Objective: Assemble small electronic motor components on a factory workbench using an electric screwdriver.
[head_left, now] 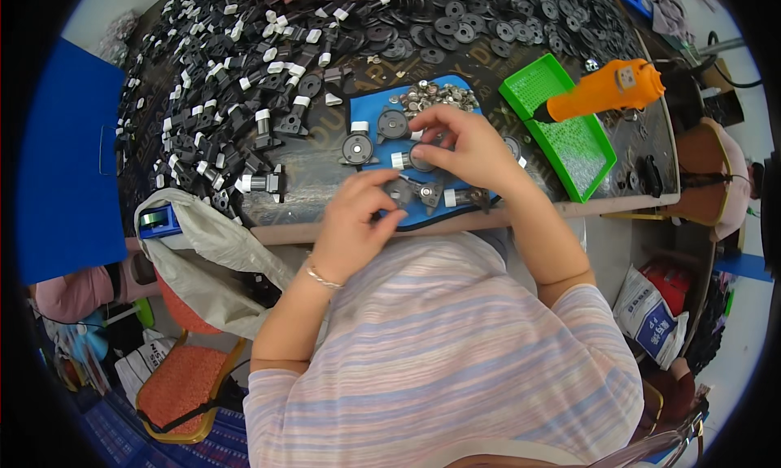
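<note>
The left hand (358,216) lay on the near edge of a blue mat (370,114), its fingers curled and pinching a small black part (399,193). The right hand (465,146) hovered just beyond it, thumb and fingertips pressed together on a round black part with a white end (411,157) at the mat's middle. Two more disc parts (358,148) sat on the mat to the left, and a heap of small silver pieces (431,95) lay at its far edge. A green tray (586,155) stood to the right with an orange tool (606,94) across it. Black parts with white caps (236,77) covered the surface (325,187) behind.
</note>
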Tool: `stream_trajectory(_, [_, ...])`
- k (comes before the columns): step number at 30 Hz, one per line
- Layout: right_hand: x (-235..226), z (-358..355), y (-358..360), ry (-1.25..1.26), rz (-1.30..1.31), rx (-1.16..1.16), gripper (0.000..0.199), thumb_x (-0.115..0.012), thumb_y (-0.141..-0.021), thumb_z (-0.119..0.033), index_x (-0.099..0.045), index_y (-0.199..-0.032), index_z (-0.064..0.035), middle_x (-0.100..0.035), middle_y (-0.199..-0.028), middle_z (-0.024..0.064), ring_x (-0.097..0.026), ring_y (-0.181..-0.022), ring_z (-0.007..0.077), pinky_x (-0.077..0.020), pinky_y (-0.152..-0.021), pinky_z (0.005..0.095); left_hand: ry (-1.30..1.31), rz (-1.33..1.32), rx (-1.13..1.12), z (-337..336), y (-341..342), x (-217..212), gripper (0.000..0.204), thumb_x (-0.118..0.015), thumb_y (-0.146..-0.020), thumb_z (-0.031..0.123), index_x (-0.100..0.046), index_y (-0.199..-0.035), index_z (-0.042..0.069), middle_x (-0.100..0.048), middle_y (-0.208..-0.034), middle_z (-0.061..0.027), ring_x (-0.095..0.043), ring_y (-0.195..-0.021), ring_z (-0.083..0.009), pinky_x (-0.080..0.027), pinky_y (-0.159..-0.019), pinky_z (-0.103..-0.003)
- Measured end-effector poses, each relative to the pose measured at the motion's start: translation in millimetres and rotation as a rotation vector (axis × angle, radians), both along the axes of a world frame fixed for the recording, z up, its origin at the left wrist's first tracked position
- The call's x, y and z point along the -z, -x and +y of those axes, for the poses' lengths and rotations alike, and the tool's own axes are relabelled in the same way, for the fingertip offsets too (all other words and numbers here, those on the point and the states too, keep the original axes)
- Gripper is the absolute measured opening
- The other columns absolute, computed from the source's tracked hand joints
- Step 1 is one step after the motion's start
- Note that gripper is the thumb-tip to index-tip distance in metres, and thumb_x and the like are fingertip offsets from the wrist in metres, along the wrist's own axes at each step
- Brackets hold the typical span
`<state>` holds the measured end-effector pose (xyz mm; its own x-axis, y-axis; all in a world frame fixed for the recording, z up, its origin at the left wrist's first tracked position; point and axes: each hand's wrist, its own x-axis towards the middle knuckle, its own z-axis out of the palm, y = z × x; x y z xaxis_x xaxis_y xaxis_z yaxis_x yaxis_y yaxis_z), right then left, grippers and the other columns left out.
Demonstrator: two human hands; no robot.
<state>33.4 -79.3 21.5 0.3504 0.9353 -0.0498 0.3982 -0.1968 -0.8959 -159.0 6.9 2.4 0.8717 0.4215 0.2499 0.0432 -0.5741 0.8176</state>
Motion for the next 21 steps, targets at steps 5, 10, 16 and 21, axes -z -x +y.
stream_trajectory(5, [-5.0,-19.3,-5.9,-0.046,0.006,0.090,0.029,-0.070,-0.071,-0.008,-0.060,-0.098,-0.0035,-0.063,-0.092,0.0027,-0.059,-0.079,0.0084,-0.0444,-0.062,0.0208,-0.175,-0.017,0.071,-22.5,-28.1,17.7,0.017,-0.071,-0.064,0.004,-0.058,-0.075,0.002,-0.059,-0.102,-0.0112,-0.054,-0.095,-0.0297,-0.045,-0.080,-0.036])
stream_trajectory(10, [-7.1,-41.0,-12.8,-0.063,0.009,0.151,0.030,-0.070,-0.071,-0.007,-0.060,-0.099,-0.0031,-0.063,-0.093,0.0031,-0.059,-0.078,0.0093,-0.0443,-0.064,0.0202,-0.226,0.000,0.080,-24.1,-32.0,21.0,0.017,-0.069,-0.063,0.002,-0.061,-0.078,0.002,-0.058,-0.096,-0.0101,-0.054,-0.095,-0.0283,-0.046,-0.078,-0.036])
stream_trajectory(16, [-26.8,-77.2,-6.9,-0.519,-0.247,0.234,0.020,-0.072,-0.067,-0.005,-0.063,-0.085,-0.0061,-0.064,-0.085,0.0068,-0.058,-0.065,0.0156,-0.0445,-0.057,0.0255,-0.244,0.023,0.096,-26.0,-33.2,19.0,0.017,-0.071,-0.062,0.002,-0.063,-0.078,0.003,-0.059,-0.096,-0.0099,-0.055,-0.092,-0.0281,-0.046,-0.077,-0.036])
stream_trajectory(21, [-41.6,-107.7,-28.6,-1.231,-0.822,0.514,0.057,-0.074,-0.070,-0.016,-0.040,-0.116,-0.0066,-0.052,-0.106,0.0087,-0.051,-0.094,0.0192,-0.0435,-0.073,0.0287,-0.224,0.034,0.088,-26.3,-28.6,19.6,0.019,-0.072,-0.062,0.004,-0.062,-0.079,0.003,-0.058,-0.097,-0.0100,-0.054,-0.093,-0.0286,-0.046,-0.077,-0.036])
